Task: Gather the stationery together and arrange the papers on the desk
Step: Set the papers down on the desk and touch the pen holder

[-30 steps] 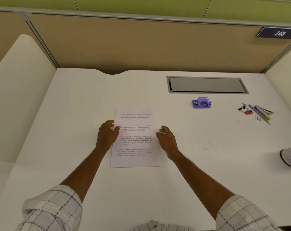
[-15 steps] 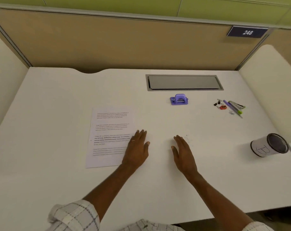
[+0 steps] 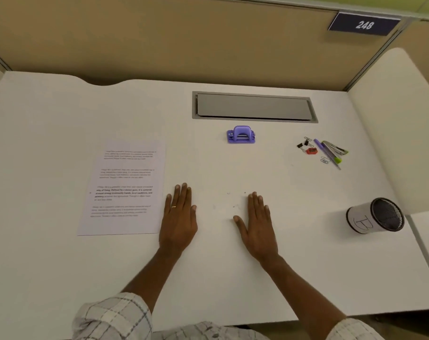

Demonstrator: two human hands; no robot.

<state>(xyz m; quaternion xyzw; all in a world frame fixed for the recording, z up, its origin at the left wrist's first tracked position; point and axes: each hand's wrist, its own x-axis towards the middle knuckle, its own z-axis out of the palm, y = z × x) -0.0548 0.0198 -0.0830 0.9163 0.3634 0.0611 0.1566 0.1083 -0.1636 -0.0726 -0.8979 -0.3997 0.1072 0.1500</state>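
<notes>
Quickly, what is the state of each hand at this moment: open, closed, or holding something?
Left hand: open, fingers straight, flat on the desk, holding nothing.
Right hand: open, flat on the desk, holding nothing.

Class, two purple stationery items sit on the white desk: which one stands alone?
The squat purple plastic hole punch, by itself near the grey recessed panel. The slim purple pen lies clustered with black binder clips and a silver stapler.

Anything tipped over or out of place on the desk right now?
Yes. The white cup marked B lies on its side near the right edge of the desk, and the small stationery sits in a loose heap farther back.
</notes>
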